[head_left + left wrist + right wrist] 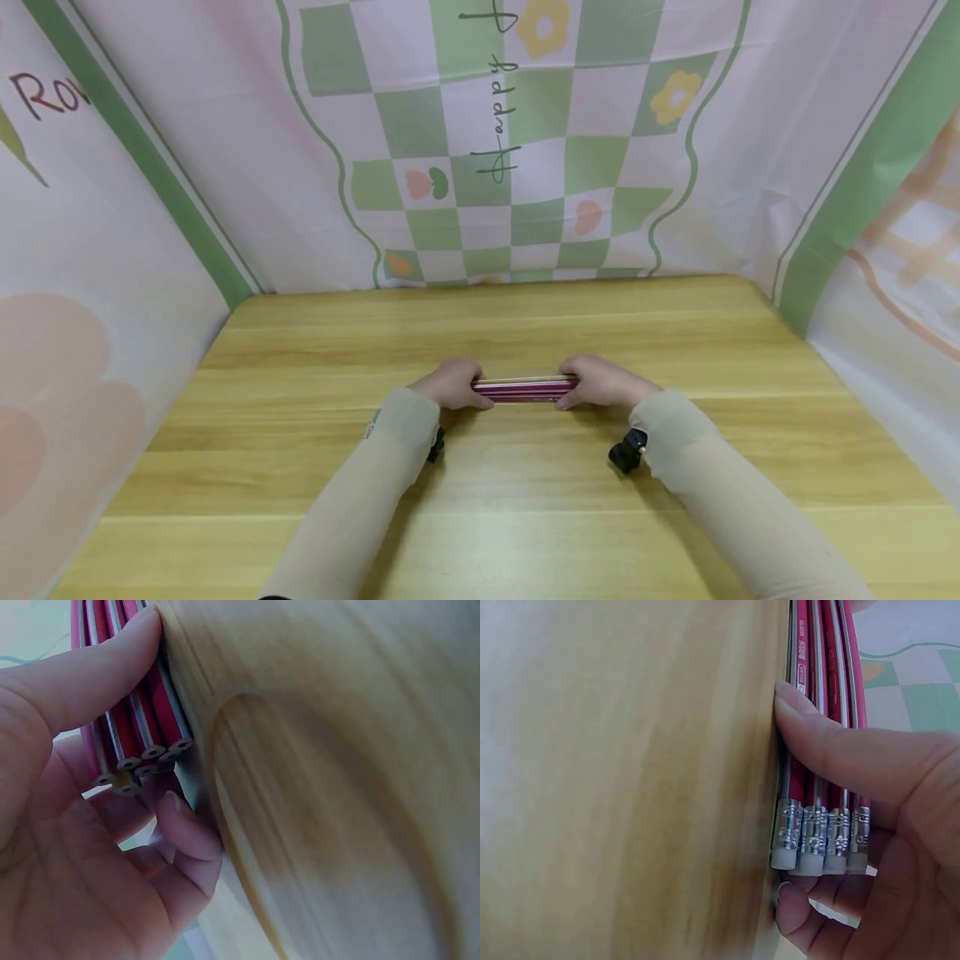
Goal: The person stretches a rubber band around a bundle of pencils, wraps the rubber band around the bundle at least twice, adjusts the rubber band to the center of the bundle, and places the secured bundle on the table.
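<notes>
A bundle of red pencils (525, 389) with pale stripes lies crosswise at the middle of the wooden table, held at both ends. My left hand (454, 385) grips its left end, thumb across the near side and fingers behind. In the left wrist view the blunt, unsharpened ends of the pencils (139, 727) show the leads. At the other end my right hand (603, 383) grips the bundle. White erasers in silver ferrules tip the pencils (825, 817) there, below the thumb. The stretch between the hands is uncovered.
The wooden table (495, 517) has rounded far corners. A checkered cloth (480, 150) hangs behind it, with printed cloths on both sides. A thin tan curve (225, 802) crosses the left wrist view, blurred; I cannot tell what it is.
</notes>
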A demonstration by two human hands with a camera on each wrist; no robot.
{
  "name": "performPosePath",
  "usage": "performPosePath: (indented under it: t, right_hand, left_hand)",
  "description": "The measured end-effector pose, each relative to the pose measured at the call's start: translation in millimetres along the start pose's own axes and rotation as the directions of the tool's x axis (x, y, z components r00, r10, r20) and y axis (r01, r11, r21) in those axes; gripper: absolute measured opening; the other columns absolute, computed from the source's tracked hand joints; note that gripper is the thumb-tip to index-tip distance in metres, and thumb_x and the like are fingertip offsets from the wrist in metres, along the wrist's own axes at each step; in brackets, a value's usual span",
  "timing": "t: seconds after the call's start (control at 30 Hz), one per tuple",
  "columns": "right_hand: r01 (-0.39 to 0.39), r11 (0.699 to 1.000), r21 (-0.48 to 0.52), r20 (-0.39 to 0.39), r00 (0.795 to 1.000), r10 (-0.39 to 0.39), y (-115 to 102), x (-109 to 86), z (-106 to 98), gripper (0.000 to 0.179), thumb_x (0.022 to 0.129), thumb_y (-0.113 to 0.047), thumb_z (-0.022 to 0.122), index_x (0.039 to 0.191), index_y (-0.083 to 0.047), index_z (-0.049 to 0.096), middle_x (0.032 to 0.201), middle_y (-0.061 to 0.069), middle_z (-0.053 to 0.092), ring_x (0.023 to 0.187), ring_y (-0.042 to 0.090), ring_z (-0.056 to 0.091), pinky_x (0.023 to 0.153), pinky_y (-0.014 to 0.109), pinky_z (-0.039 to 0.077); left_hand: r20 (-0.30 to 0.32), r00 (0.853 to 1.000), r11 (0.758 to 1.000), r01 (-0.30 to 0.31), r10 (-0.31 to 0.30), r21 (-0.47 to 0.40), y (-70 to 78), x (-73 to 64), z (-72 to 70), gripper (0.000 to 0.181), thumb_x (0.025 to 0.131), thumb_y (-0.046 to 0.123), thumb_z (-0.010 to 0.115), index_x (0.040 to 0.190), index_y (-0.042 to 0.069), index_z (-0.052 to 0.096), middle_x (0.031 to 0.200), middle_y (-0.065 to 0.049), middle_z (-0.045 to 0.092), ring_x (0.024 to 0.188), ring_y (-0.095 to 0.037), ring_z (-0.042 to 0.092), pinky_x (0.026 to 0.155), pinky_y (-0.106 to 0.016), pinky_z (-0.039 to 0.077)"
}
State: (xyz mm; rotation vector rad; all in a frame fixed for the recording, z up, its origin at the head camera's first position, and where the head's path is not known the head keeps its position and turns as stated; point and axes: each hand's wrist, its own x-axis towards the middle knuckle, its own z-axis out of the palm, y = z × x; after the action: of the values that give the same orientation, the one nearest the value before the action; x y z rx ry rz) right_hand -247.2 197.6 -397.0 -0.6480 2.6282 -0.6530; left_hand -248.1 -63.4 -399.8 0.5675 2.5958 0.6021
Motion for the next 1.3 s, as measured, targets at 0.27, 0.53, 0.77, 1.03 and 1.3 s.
performPosePath:
  t: [0.27,0.53,0.77,1.03,1.3]
  right_hand:
    - [0.014,0.999,-0.051,0.006,1.0,-0.014,-3,-4.3,3,0.021,0.092,-0.023,0.072,0.091,-0.004,0.063,0.081,0.003,0.056,0.071,0.015,0.045,0.064,0.029,0.037]
    - [0.025,0.999,-0.032,-0.012,1.0,-0.025,-2,-5.6,3,0.022,0.092,-0.023,0.07,0.094,-0.002,0.063,0.083,0.004,0.059,0.072,0.015,0.048,0.065,0.029,0.039]
    - [0.04,0.998,0.043,-0.035,0.999,-0.039,-3,-7.5,-4,0.019,0.09,-0.021,0.073,0.091,-0.005,0.064,0.078,0.001,0.057,0.069,0.014,0.046,0.063,0.029,0.038]
    - [0.015,0.98,0.198,-0.091,0.996,0.003,4,-13.0,-9,0.033,0.083,-0.023,0.081,0.108,-0.005,0.072,0.093,0.004,0.071,0.08,0.016,0.056,0.074,0.032,0.046]
    - [0.022,0.853,0.522,-0.154,0.986,0.069,5,-21.0,-12,0.053,0.079,-0.014,0.083,0.124,0.006,0.063,0.085,0.01,0.071,0.067,0.014,0.063,0.066,0.033,0.057]
  left_hand:
    - [0.032,0.999,0.994,-0.033,0.03,0.107,5.1,-2.8,-0.3,0.024,0.094,0.03,0.069,0.094,0.006,0.068,0.076,0.002,0.055,0.067,-0.011,0.044,0.063,-0.024,0.037]
    - [0.01,0.999,0.998,-0.053,0.053,0.046,0.4,-1.8,1.9,0.02,0.095,0.028,0.068,0.097,0.007,0.067,0.081,0.0,0.061,0.069,-0.012,0.048,0.064,-0.025,0.04]
    - [-0.007,0.999,0.993,-0.036,0.036,-0.112,-3.0,-5.6,-3.0,0.025,0.091,0.028,0.073,0.104,0.007,0.066,0.092,-0.001,0.064,0.076,-0.013,0.051,0.069,-0.027,0.044]
    - [-0.05,0.998,0.924,-0.059,0.044,-0.379,-10.3,-10.6,-5.0,0.037,0.085,0.024,0.08,0.118,0.01,0.07,0.104,-0.001,0.069,0.09,-0.015,0.059,0.081,-0.03,0.05]
    - [-0.162,0.986,0.825,-0.127,0.044,-0.551,-11.8,-18.3,-7.9,0.042,0.083,0.018,0.08,0.122,0.007,0.069,0.113,-0.013,0.07,0.091,-0.015,0.059,0.08,-0.028,0.049]
